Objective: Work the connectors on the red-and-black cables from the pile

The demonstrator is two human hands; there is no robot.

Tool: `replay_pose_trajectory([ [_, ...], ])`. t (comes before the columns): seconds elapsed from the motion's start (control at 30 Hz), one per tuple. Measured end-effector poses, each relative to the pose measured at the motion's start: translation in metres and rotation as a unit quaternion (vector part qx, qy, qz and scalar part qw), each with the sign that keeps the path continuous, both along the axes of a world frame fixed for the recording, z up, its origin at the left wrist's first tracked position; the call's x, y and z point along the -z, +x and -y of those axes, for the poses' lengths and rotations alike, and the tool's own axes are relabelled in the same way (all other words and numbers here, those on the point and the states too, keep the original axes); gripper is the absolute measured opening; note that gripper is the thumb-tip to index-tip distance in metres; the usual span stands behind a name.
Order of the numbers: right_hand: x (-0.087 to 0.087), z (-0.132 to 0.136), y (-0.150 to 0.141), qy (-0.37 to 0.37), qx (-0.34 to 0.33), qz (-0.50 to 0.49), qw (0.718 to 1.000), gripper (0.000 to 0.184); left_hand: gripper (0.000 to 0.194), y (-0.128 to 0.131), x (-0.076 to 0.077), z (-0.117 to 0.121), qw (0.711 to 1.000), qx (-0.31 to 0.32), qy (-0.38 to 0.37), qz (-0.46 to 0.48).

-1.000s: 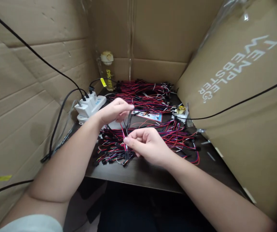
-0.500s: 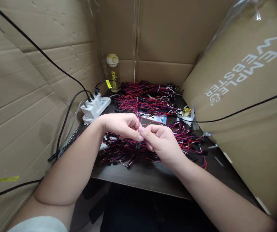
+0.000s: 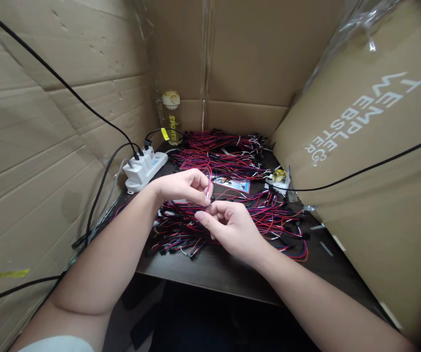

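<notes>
The left hand (image 3: 183, 189) pinches red-and-blue wires (image 3: 209, 180) at the right hand's (image 3: 232, 230) 11 o'clock, above the wire pile (image 3: 269, 220). Right fingers curl; their grip is indeterminate. Pinch lightly, strands parallel, to limit kinking.

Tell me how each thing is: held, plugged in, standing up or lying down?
Held wires: pinched in left hand
Right hand: fingers curled, grip unclear
Front wires: lying tangled
Back wires: lying bunched
Card: lying flat
Bottle: upright, lid on
Power strip: cords plugged in
</notes>
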State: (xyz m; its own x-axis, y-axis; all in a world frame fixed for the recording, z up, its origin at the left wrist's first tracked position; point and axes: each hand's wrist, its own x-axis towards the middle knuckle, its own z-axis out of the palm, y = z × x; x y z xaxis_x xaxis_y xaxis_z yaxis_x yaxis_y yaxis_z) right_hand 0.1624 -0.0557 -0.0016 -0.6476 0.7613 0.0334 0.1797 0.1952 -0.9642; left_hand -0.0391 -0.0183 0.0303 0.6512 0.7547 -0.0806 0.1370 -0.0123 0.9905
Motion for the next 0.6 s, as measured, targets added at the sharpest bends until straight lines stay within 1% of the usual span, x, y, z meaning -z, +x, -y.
replay_pose_trajectory([
  [0.1, -0.001, 0.001, 0.000, -0.004, -0.021, 0.016, 1.000, 0.039, 0.024, 0.001, 0.000, 0.000, 1.000, -0.011, -0.006, 0.011],
  [0.2, -0.001, 0.002, -0.001, -0.007, -0.058, 0.045, 0.997, 0.036, 0.023, 0.003, 0.001, -0.001, 1.000, -0.004, -0.017, 0.009],
  [0.3, 0.000, 0.000, 0.000, -0.004, -0.075, 0.060, 0.995, 0.037, 0.026, 0.003, 0.003, -0.002, 1.000, 0.001, -0.019, 0.009],
  [0.43, 0.000, -0.006, 0.004, -0.017, -0.095, 0.054, 0.994, 0.037, 0.031, 0.002, 0.002, 0.001, 1.000, 0.007, -0.011, 0.015],
  [0.53, 0.000, -0.009, 0.007, -0.032, -0.100, 0.025, 0.994, 0.039, 0.027, 0.003, 0.000, 0.005, 0.999, 0.031, 0.005, 0.014],
  [0.6, 0.000, -0.010, 0.008, -0.035, -0.117, -0.003, 0.993, 0.041, 0.023, 0.005, -0.003, 0.009, 0.998, 0.060, 0.025, 0.002],
])
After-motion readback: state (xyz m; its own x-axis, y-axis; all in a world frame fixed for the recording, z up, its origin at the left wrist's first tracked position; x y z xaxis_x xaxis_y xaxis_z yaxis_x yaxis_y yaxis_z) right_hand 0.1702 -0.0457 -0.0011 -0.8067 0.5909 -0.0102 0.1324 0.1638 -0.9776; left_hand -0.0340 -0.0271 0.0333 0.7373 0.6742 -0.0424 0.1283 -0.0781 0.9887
